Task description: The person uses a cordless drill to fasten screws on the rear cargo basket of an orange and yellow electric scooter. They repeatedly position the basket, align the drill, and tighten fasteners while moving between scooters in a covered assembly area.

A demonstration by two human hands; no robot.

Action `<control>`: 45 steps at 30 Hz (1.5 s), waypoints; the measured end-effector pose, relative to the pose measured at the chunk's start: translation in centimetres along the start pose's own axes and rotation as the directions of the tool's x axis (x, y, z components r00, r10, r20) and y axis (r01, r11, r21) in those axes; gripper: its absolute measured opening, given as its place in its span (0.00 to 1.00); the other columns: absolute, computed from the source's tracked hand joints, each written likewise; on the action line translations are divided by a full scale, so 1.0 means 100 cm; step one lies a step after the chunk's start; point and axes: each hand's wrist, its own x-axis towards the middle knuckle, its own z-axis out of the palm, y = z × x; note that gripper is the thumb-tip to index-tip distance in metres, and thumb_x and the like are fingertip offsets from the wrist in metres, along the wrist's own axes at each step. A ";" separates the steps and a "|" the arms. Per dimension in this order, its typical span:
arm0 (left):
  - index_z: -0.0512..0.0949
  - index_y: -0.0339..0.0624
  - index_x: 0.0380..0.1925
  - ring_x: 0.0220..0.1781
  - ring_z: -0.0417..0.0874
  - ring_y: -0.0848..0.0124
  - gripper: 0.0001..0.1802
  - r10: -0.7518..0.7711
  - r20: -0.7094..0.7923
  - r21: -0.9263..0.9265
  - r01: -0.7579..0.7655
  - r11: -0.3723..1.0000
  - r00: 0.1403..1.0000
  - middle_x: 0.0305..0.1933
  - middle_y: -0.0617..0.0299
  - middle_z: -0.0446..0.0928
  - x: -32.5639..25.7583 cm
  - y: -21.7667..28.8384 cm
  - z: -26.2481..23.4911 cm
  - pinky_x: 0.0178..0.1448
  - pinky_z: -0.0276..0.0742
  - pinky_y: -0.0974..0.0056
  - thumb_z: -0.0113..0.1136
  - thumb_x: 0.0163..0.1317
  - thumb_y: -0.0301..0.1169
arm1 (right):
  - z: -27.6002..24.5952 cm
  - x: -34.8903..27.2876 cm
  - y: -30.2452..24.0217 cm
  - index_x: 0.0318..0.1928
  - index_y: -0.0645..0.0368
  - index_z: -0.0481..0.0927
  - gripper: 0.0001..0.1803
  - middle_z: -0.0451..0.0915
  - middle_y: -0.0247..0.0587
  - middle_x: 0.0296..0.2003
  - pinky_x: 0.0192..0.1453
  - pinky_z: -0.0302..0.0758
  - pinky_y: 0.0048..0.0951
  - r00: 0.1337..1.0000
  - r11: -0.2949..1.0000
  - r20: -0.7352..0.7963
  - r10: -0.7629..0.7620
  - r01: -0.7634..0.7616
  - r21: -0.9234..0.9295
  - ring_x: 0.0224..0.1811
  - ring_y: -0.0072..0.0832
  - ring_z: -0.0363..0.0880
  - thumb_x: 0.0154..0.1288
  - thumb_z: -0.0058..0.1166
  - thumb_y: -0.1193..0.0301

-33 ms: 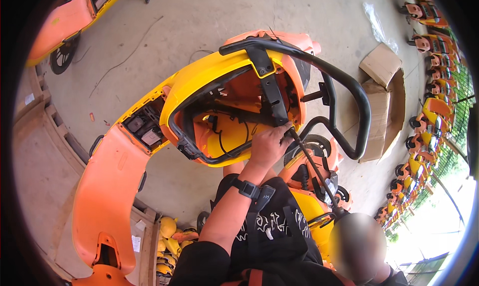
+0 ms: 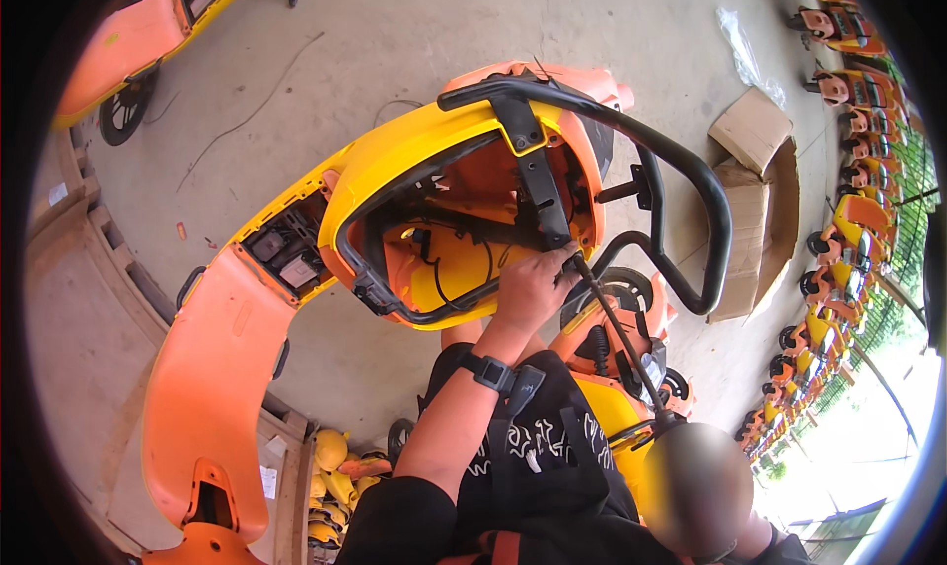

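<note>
My left hand (image 2: 533, 284) comes up from the lower edge, with a black watch on its wrist. Its fingers are closed around the upper end of a thin black rod (image 2: 623, 343), against the lower end of a flat black metal bracket (image 2: 541, 190). That bracket crosses the open seat bay of an orange and yellow scooter body (image 2: 390, 156). Cables and dark frame parts show inside the bay. A bent black tube rail (image 2: 681, 161) curves off the scooter's rear at the right. My right hand is out of sight.
Another person's head (image 2: 700, 491) is close at the lower right. An orange and yellow scooter (image 2: 617, 407) stands behind the rod. An opened cardboard box (image 2: 755, 210) and clear plastic sheet (image 2: 745, 52) lie on the floor. Scooters (image 2: 838, 269) line the far right; pallets (image 2: 99, 299) lie left.
The other person's head at the lower right has shifted slightly left. My left hand keeps its place at the bracket.
</note>
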 end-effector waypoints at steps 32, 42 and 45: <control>0.68 0.46 0.36 0.14 0.58 0.83 0.22 -0.507 0.670 -0.722 0.634 -0.277 0.542 0.16 0.74 0.57 -0.074 0.009 0.051 0.18 0.52 0.76 0.56 0.69 0.54 | -0.038 -0.012 0.048 0.59 0.67 0.67 0.31 0.79 0.50 0.39 0.25 0.82 0.34 0.847 0.236 -0.182 0.499 0.069 0.969 0.26 0.38 0.83 0.57 0.58 0.64; 0.72 0.41 0.21 0.18 0.61 0.82 0.27 -0.460 0.548 -0.621 0.708 0.337 0.699 0.16 0.72 0.62 -0.067 -0.017 0.037 0.25 0.55 0.73 0.56 0.70 0.52 | -0.050 -0.011 0.044 0.56 0.68 0.71 0.29 0.78 0.48 0.36 0.36 0.79 0.35 0.779 0.756 -0.526 0.341 0.105 0.646 0.29 0.38 0.81 0.57 0.54 0.62; 0.66 0.46 0.18 0.15 0.59 0.82 0.27 -0.427 0.579 -0.639 0.712 0.292 0.695 0.15 0.72 0.60 -0.062 -0.019 0.042 0.22 0.54 0.73 0.57 0.70 0.51 | -0.040 0.005 0.016 0.55 0.68 0.72 0.28 0.79 0.48 0.37 0.38 0.80 0.35 0.718 0.979 -0.675 0.171 -0.048 0.198 0.31 0.39 0.81 0.55 0.53 0.64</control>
